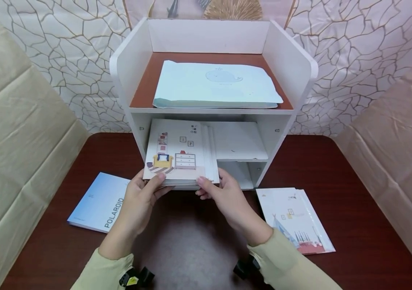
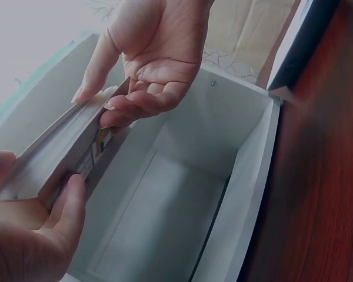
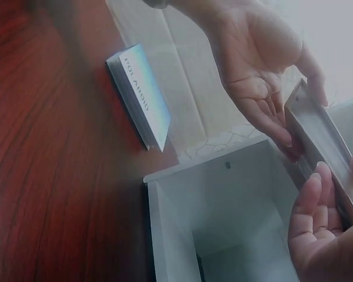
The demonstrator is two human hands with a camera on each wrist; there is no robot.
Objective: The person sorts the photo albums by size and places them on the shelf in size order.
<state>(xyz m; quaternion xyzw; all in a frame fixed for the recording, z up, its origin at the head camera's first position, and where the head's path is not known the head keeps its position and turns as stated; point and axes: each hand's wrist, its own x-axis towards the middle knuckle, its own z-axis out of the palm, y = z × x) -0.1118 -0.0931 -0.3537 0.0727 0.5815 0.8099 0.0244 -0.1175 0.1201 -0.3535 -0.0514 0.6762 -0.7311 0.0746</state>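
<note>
Both hands hold a white book-like stack with a furniture drawing on its cover (image 1: 177, 147), at the front of the middle compartment of a white desk shelf (image 1: 129, 133). My left hand (image 1: 138, 201) grips its near left corner, thumb on top and fingers beneath. At the near right corner, my right hand (image 1: 229, 199) pinches it the same way. In the left wrist view, the layered edge of the held stack (image 2: 59, 150) shows between the hands. The right wrist view shows the stack (image 3: 323, 141) tilted above the shelf's side wall.
A blue book marked POLAROID (image 1: 100, 199) lies left on the dark red table (image 1: 365, 201). Another white illustrated book (image 1: 292, 221) lies to the right. On the shelf's brown top rests a pale blue whale-print package (image 1: 216, 86). A white inner board (image 1: 240, 141) divides the lower space.
</note>
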